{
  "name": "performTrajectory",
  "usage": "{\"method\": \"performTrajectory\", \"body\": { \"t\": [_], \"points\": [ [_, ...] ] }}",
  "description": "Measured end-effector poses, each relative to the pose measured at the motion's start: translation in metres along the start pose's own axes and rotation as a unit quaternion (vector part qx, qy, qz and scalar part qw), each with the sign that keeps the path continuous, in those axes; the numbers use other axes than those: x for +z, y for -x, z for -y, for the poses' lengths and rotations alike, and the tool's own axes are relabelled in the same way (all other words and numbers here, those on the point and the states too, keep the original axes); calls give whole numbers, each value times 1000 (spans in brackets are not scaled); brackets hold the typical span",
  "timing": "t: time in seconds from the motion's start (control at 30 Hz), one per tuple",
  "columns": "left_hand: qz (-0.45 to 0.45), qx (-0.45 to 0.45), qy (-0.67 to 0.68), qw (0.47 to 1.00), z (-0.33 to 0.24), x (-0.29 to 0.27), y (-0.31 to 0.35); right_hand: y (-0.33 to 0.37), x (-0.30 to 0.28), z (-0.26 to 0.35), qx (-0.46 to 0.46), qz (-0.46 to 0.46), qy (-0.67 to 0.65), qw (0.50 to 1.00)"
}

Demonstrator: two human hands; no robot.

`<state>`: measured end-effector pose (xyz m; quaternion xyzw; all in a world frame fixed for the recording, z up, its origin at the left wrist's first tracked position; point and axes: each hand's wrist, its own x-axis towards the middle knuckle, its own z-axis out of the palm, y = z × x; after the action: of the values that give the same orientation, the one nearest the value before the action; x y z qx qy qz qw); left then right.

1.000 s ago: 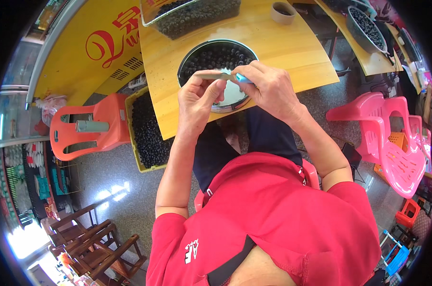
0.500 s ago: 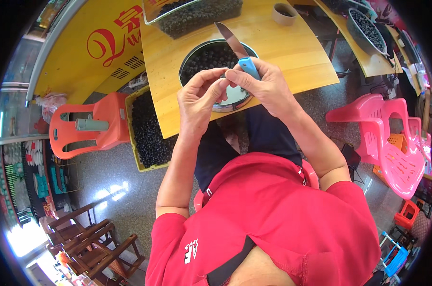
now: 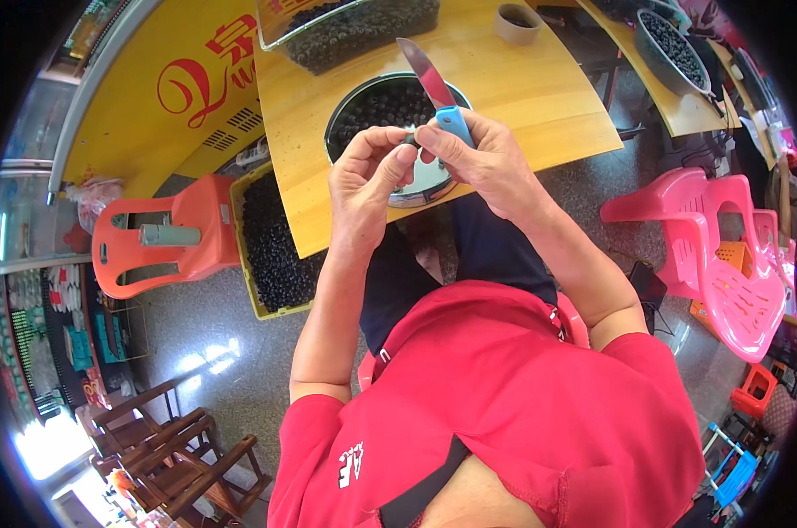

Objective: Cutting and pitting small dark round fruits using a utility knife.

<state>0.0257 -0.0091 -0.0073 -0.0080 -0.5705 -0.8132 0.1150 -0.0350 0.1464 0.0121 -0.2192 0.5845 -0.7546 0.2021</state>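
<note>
Above the near edge of the table, my left hand (image 3: 363, 183) pinches a small dark greenish piece (image 3: 410, 139) between thumb and fingertips; its exact kind is too small to tell. My right hand (image 3: 491, 167) grips a knife by its blue handle (image 3: 452, 121), the blade (image 3: 424, 72) pointing up and away to the left. The right thumb touches the small piece from the other side. Just beyond and beneath both hands stands a round metal bowl (image 3: 328, 132) with many small dark rounded pieces (image 3: 385, 107) in it.
On the wooden table (image 3: 548, 97) are a clear tub (image 3: 354, 40) of dark pieces and a tape roll (image 3: 517, 26). A yellow crate (image 3: 256, 295) of dark pieces sits on the floor, beside an orange chair (image 3: 165, 233). Pink chairs (image 3: 715, 238) stand right; another bowl (image 3: 671, 53) lies far right.
The view has shifted slightly. My hands stay close together over the bowl, and the small piece between the fingertips shows more plainly now. The knife has barely changed its tilt.
</note>
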Motion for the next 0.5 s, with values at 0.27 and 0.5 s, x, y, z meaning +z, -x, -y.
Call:
{"method": "performTrajectory", "body": {
  "t": [0.27, 0.5],
  "points": [
    [15, 40, 22, 999, 2, 5, -3, 1, -6, 2, 88, 18, -132, 987],
    [-12, 7, 75, 997, 3, 7, -3, 3, -10, -3, -208, -37, 291, 933]
  ]
}}
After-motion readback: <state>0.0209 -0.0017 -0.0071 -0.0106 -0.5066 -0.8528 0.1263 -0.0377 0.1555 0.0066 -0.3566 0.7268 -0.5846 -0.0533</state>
